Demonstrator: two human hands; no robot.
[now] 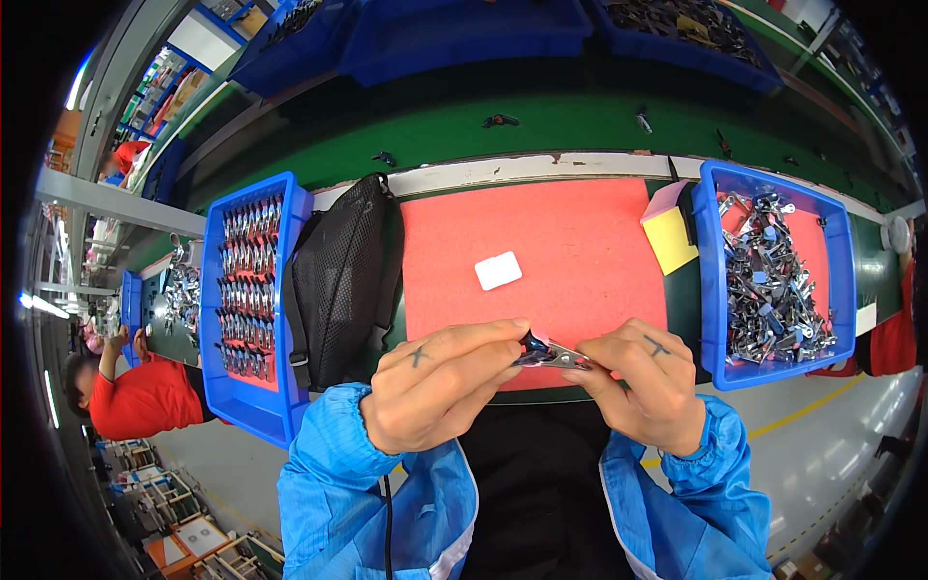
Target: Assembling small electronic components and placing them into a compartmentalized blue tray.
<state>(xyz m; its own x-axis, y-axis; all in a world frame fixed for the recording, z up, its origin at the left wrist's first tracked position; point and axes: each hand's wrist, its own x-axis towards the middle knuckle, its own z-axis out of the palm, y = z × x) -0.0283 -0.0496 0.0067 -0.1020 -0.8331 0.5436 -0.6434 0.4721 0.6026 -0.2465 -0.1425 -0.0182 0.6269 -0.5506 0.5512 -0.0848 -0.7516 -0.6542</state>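
Between my hands, near the front edge of the red mat (532, 232), is a small metal tool with a pointed silver end and a dark, shiny, bluish end (559, 359); its exact kind is unclear. The fingers of my left hand (440, 382) pinch the dark end. My right hand (643, 382) grips the silver end between thumb and forefinger. Farther back on the mat lies a small white rounded rectangle (498, 272).
To the left, a blue tray (246, 406) holds similar pieces in rows, beside a black mesh bag (343, 280). At right, another blue bin (778, 372) holds a loose heap, near yellow paper (669, 242). Behind runs a green belt (435, 126) with scattered pieces. A person in red (145, 398) works at left.
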